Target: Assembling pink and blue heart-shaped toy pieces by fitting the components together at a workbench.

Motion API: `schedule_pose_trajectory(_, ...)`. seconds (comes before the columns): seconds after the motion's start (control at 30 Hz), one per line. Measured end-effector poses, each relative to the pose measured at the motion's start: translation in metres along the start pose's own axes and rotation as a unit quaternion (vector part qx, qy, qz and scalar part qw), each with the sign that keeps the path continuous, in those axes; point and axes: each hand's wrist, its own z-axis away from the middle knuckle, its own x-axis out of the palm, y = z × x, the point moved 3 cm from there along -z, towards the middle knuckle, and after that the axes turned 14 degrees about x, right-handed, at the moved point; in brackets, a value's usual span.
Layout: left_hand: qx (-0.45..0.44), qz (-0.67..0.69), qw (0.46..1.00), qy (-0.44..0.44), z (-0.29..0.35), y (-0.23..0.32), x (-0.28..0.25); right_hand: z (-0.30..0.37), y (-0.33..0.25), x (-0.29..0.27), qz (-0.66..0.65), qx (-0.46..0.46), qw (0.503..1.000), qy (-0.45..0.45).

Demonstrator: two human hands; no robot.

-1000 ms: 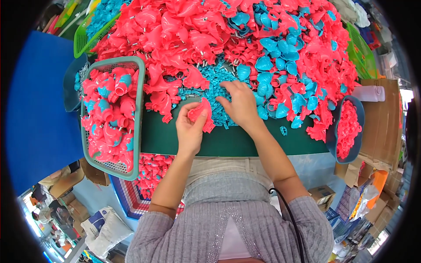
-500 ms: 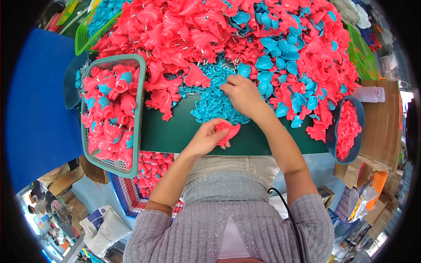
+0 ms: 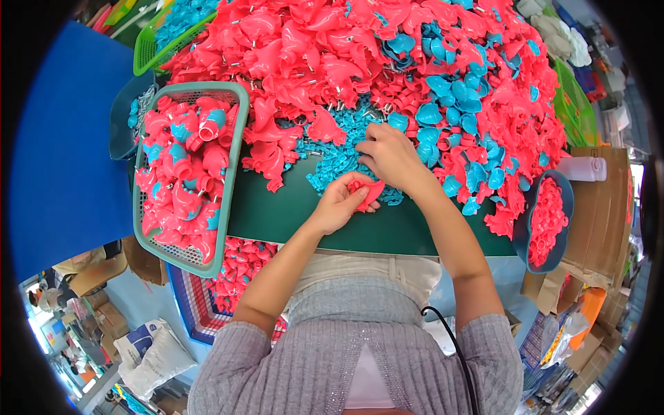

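Observation:
A curved pink plastic shell piece (image 3: 374, 191) is pinched in my left hand (image 3: 337, 207), low over the near side of the green table (image 3: 277, 220). My right hand (image 3: 389, 153) is just beyond it, fingers curled together at a pile of small teal plastic parts (image 3: 335, 152). What the right fingertips hold, if anything, is hidden. A large heap of pink shell pieces (image 3: 277, 41) spreads beyond my hands, some with metal pins showing. Among them, to the right, lie cupped teal pieces (image 3: 456, 90).
A grey-green basket (image 3: 230, 183) of pink-and-teal pieces stands at the left, beside a dark bowl (image 3: 121, 124) of metal parts. At the right are a dark blue tub (image 3: 564, 232) of small pink parts, a pale bottle (image 3: 582, 169) and a cardboard box (image 3: 598, 214).
The view has shifted slightly. My left hand has moved up closer to the right hand with the pink shell piece. My right hand remains at the teal parts.

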Motion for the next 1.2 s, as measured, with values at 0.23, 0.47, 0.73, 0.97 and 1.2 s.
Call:
schedule_pose_trajectory(0.23, 0.021, 0.001, 1.0, 0.005, -0.001, 0.002, 0.0, -0.004, 0.011, 0.002, -0.045, -0.016, 0.998, 0.045)
schedule_pose_trajectory(0.47, 0.026, -0.008, 1.0, 0.002, -0.003, 0.002, -0.001, -0.006, 0.001, 0.003, 0.011, 0.003, 1.0, 0.022)
schedule_pose_trajectory(0.73, 0.025, -0.017, 0.999, 0.019, 0.001, 0.0, -0.001, -0.008, 0.009, 0.003, 0.006, -0.006, 0.997, 0.076)
schedule_pose_trajectory(0.97, -0.024, 0.059, 0.997, 0.04, 0.003, 0.017, 0.01, 0.013, 0.016, -0.017, -0.306, 0.17, 0.934, 0.071)
schedule_pose_trajectory(1.2, -0.016, 0.025, 0.999, 0.036, -0.012, 0.063, 0.036, 0.049, -0.021, -0.054, -0.307, 0.054, 0.934, 0.172)
